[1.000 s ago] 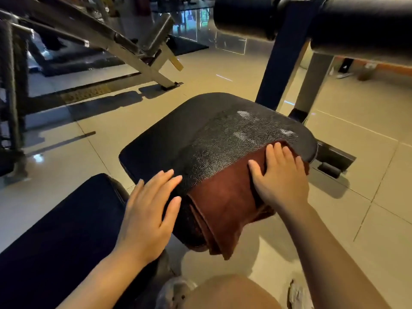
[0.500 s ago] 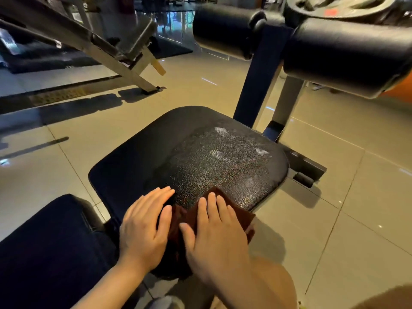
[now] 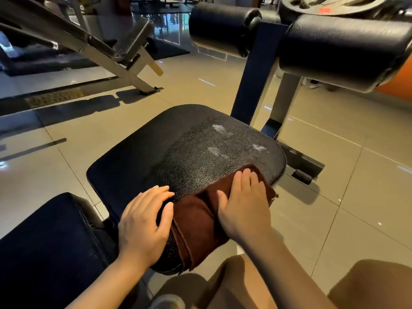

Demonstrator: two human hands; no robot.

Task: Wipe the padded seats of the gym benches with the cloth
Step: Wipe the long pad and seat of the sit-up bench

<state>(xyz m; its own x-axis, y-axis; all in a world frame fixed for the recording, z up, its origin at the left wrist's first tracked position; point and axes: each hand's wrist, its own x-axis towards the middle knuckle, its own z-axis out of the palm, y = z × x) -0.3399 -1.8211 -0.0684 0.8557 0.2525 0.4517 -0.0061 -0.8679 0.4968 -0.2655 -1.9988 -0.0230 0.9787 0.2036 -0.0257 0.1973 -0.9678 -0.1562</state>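
No words, numbers or brand marks come through clearly here. The floor strip [image 3: 53,98] at left carries a raised pattern, too blurred to make out, and a red patch on the weight plate [image 3: 324,10] up top is just a smudge.

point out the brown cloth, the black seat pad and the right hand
brown cloth [image 3: 196,217], head view, on its folded middle between the hands
black seat pad [image 3: 178,139], head view, on its bare top
right hand [image 3: 244,204], head view, on the back of the hand
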